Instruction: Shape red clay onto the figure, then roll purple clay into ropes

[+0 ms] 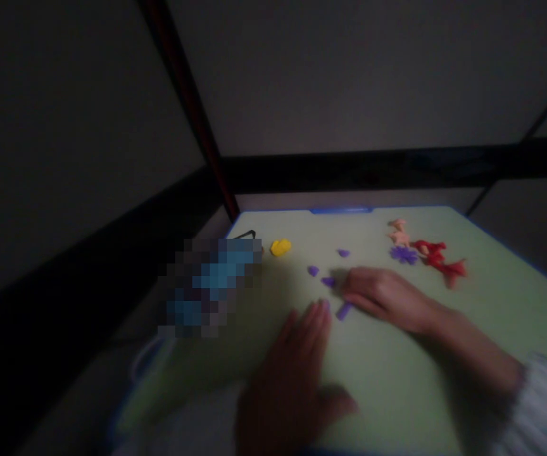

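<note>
My left hand [297,373] lies over the green-white board with its fingers stretched out and thumb apart. At its fingertips shows a small purple bit [325,305]. My right hand [382,294] is closed and rests on the board, fingers curled down. A purple strip [344,310], which looks like modelling clay, runs out from beneath its fingers. What the right fingertips grip is hidden. Just left of them is a small purple piece [328,281]. Two other purple pieces, one to the left [313,271] and one farther back [344,253], lie apart from both hands.
A yellow lump [280,247] sits toward the back left. At the back right are a purple flower-like shape [404,254], peach shapes [399,237] and red shapes [435,253]. A blurred-out blue item [221,272] covers the left edge. A wall stands behind the board.
</note>
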`<state>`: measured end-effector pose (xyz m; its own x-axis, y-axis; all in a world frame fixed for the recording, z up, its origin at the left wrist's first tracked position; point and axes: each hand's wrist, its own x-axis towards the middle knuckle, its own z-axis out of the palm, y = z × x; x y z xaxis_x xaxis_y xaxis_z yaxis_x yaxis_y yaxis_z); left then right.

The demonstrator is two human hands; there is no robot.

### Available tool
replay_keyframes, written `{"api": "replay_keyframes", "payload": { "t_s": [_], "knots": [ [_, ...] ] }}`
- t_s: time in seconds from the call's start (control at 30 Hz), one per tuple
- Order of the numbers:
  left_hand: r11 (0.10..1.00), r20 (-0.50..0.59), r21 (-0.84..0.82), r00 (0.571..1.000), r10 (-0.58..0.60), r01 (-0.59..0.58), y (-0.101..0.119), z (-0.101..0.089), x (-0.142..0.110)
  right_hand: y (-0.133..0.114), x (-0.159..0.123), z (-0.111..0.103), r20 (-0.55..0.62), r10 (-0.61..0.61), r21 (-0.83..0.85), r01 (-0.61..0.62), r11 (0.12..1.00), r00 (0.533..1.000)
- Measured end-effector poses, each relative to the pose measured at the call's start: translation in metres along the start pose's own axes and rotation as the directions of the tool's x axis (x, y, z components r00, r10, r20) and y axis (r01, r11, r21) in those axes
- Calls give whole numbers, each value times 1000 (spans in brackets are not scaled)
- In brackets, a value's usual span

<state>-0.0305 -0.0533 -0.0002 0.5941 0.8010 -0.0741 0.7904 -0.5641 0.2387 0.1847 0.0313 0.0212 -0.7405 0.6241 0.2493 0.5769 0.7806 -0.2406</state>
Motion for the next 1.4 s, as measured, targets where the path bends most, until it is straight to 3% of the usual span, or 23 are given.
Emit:
{"api": "replay_keyframes", "payload": {
  "t_s": [0.33, 0.47, 0.6, 0.77, 0.9, 1.03, 1.17, 1.27, 1.4],
  "knots": [
    [999, 12, -27, 999, -46, 46, 0, -2, -5, 3, 2, 5, -25, 1, 55, 0, 998, 1000],
    [997, -35, -47, 997, -67, 65, -2, -1, -9, 1, 3, 9, -66, -31, 121, 39, 992, 997],
    [983, -130, -85, 977, -170, 160, -7, 7, -7, -6, 8, 17, -100, -19, 140, 33, 990, 995],
    [941, -135, -245, 953, -272, 233, -11, 13, -3, -13, 16, 24, -62, 13, 137, -4, 991, 998],
    [866, -189, -432, 913, -361, 253, -13, 6, 4, -17, 19, 21, -89, 63, 280, -36, 959, 994],
    [802, -234, -585, 922, -309, 120, -21, -11, 20, -23, 18, 15, -50, 241, 528, -179, 830, 969],
    [721, -153, -688, 955, -253, 80, -31, -21, 41, -25, 15, 13, -102, 389, 676, -223, 702, 916],
    [681, -100, -728, 971, -218, 78, -37, -19, 50, -23, 14, 12, -115, 371, 682, -199, 704, 921],
    [636, -38, -770, 990, -134, 57, -40, -16, 53, -23, 12, 12, -115, 259, 665, -120, 737, 959]
  ]
}}
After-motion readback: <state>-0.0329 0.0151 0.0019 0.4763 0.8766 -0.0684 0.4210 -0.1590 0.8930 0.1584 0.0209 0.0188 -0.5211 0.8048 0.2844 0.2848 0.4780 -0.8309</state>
